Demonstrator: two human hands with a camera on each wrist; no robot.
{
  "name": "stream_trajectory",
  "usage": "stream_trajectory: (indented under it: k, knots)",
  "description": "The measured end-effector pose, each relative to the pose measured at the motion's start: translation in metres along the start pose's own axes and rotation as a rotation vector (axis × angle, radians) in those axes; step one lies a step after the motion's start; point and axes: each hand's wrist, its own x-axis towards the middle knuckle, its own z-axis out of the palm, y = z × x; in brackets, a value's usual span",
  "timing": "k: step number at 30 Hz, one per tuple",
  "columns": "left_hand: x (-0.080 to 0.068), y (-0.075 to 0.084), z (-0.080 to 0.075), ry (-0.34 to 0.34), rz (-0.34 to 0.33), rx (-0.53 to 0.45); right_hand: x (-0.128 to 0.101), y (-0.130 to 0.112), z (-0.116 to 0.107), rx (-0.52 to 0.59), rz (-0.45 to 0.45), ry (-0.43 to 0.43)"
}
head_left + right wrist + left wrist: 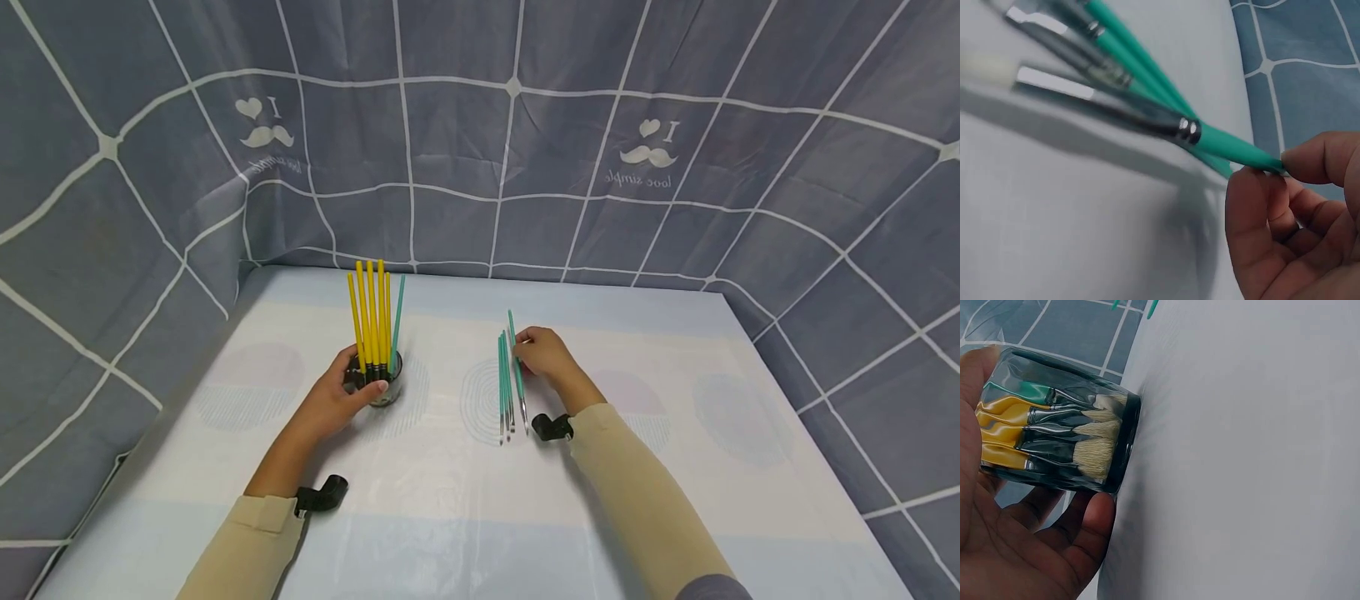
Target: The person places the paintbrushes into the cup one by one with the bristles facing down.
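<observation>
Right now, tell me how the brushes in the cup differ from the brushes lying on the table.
The brushes in the cup stand upright, bristles down; the brushes on the table lie flat, side by side. The cup brushes are mostly yellow-handled with one green; the table brushes are all green-handled. The left hand grips the cup; the right hand pinches one table brush by its handle end. Both sets have dark or metal ferrules.
</observation>
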Motion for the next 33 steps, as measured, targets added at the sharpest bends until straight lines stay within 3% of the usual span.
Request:
stream_trajectory:
  k: [8, 33]
  knots:
    - [0.000, -0.001, 0.001, 0.005, 0.008, -0.008, -0.003, -0.013, 0.000, 0.104, -0.057, -0.020]
    - [0.000, -0.001, 0.001, 0.002, 0.009, -0.004, -0.008, -0.065, 0.015, 0.233, -0.236, -0.048]
